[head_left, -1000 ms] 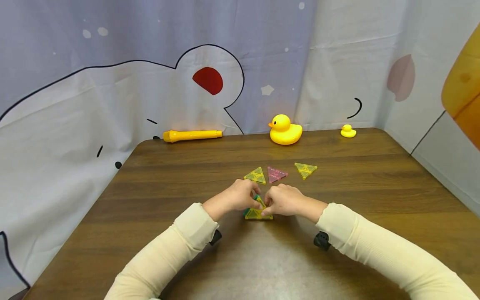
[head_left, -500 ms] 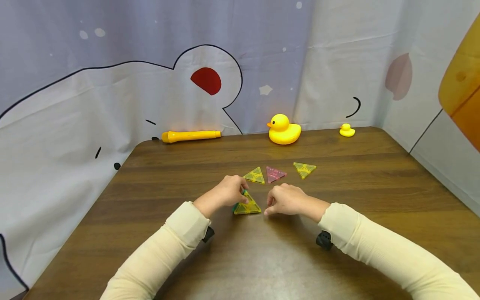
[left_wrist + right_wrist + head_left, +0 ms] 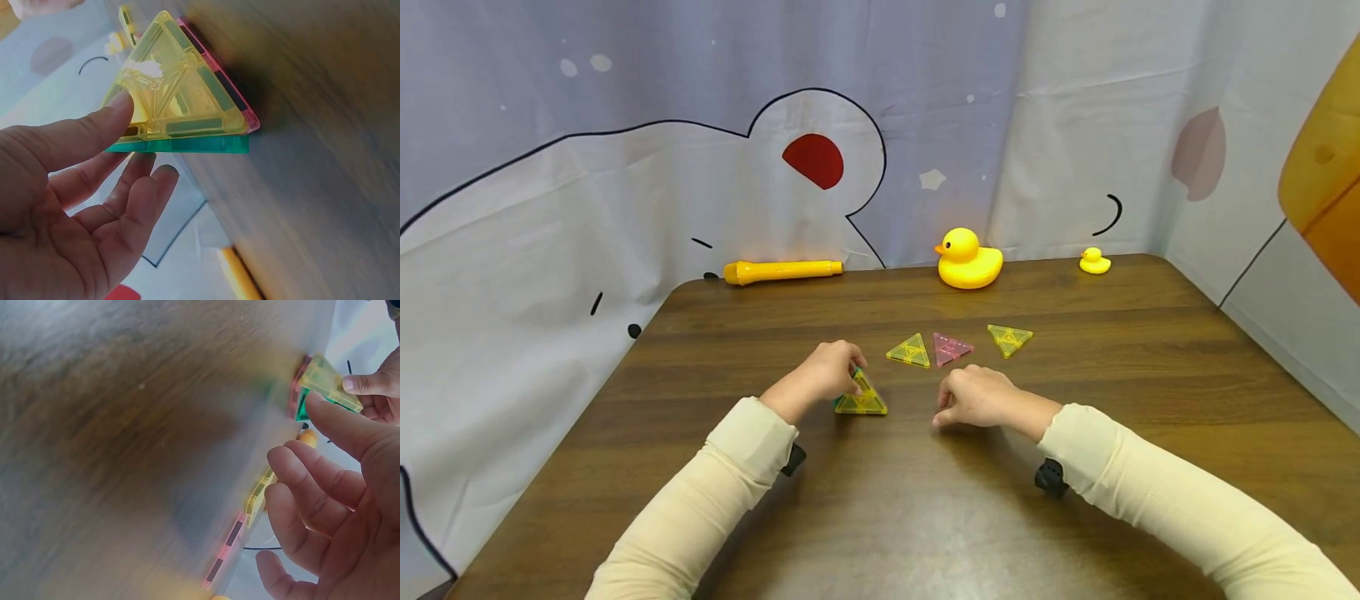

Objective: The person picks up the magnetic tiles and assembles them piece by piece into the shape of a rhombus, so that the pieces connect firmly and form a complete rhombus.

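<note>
While I scan the counter [image 3: 730, 350], right hand [image 3: 976, 397] holds nothing, loosely curled; left hand [image 3: 827, 372] pinches the tile pyramid [image 3: 865, 404], left of the flat pink tile [image 3: 952, 349]. I'd judge a light, level pinch safest against collapse.

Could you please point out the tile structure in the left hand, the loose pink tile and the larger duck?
Tile structure [image 3: 180, 97]: left wrist view, on its yellow face.
Loose pink tile [image 3: 951, 349]: head view, middle of its upper face.
Larger duck [image 3: 970, 269]: head view, on its body.
</note>
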Tool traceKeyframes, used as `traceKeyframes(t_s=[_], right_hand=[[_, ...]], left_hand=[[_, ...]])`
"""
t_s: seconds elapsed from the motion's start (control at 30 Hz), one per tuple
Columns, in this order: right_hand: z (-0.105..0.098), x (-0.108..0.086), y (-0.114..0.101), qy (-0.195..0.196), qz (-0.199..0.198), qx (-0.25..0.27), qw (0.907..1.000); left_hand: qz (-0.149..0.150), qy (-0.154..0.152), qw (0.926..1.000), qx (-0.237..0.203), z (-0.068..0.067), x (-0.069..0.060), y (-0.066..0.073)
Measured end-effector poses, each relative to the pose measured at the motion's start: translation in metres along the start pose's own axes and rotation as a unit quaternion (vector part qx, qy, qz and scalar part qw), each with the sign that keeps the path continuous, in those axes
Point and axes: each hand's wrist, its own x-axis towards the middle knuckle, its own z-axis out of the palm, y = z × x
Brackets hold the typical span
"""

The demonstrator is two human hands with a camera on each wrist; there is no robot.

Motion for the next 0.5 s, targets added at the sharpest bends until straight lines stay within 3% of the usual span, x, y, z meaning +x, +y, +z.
traceKeyframes(t_s=[0.23, 0.5], right_hand=[[-0.001, 0.004, 0.003, 0.0, -0.001, -0.001, 1.0], [-0.002, 0.009, 0.006, 0.005, 0.002, -0.007, 1.0]], left_hand=[[-0.01, 0.011, 0.9996, 0.024, -0.008, 0.0, -0.011], [-0.019, 0.015, 0.9996, 0.012, -0.013, 0.001, -0.02]])
